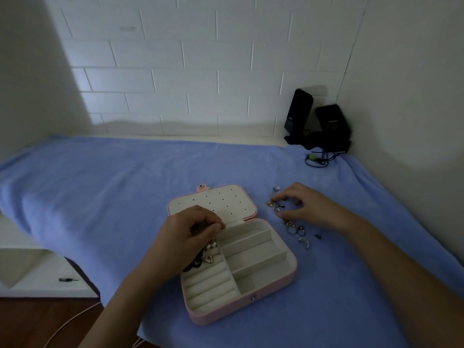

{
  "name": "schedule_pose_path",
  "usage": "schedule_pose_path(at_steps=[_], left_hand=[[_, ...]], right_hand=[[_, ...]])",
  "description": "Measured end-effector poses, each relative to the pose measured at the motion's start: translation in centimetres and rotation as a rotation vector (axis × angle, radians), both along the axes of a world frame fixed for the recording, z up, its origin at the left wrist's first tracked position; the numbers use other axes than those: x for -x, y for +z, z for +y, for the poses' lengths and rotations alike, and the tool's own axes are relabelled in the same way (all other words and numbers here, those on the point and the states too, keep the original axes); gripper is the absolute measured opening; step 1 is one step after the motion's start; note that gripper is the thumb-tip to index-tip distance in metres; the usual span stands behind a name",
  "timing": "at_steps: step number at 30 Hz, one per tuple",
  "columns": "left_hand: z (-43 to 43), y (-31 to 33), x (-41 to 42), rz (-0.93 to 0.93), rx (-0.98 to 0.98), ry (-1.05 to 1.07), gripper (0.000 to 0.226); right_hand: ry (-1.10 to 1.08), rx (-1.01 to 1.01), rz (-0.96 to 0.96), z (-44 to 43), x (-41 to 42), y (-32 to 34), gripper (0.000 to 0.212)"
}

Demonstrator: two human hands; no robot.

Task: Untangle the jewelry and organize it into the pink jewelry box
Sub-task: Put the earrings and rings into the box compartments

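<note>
L hand [193,231] pinching, item unclear, over pink box [241,313] | R hand [310,208] curled round loose jewelry [277,206]

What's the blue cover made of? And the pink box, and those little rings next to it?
The blue cover looks like soft terry cloth: fuzzy, matte and wrinkled. The pink box seems to be smooth faux leather outside, with a cream velvety lining, though it's too dim to be sure. The rings look like shiny metal, silver and gold coloured, since they glint.
</note>
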State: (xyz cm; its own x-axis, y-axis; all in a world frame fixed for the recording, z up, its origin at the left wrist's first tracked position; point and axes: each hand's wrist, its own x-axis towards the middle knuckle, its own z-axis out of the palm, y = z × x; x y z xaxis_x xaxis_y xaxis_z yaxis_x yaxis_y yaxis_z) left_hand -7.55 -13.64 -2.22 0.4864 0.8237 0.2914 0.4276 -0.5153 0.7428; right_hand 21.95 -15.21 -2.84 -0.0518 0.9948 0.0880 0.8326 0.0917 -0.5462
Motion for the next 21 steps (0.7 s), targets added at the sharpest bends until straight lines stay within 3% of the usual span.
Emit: schedule_pose_path(at_steps=[8, 12, 17, 21], left_hand=[[0.1, -0.3, 0.1, 0.002, -0.023, -0.021, 0.013], [0.3, -0.4, 0.2, -0.011, -0.03, -0.03, 0.013], [0.3, -0.5, 0.4, -0.024, -0.029, -0.047, 0.014], [0.3, -0.6, 0.4, -0.022, -0.039, -0.053, 0.013]], right_hand=[[-0.028, -0.182, -0.001, 0.8, 1.8, -1.1, 0.02], [-0.039, -0.121, 0.024, 0.6, 1.8, -0.3, 0.005], [-0.012, 0.093, 0.123, -0.5, 0.8, 1.8, 0.002], [-0.041, 0.084, 0.128, -0.9, 0.0, 1.8, 0.004]])
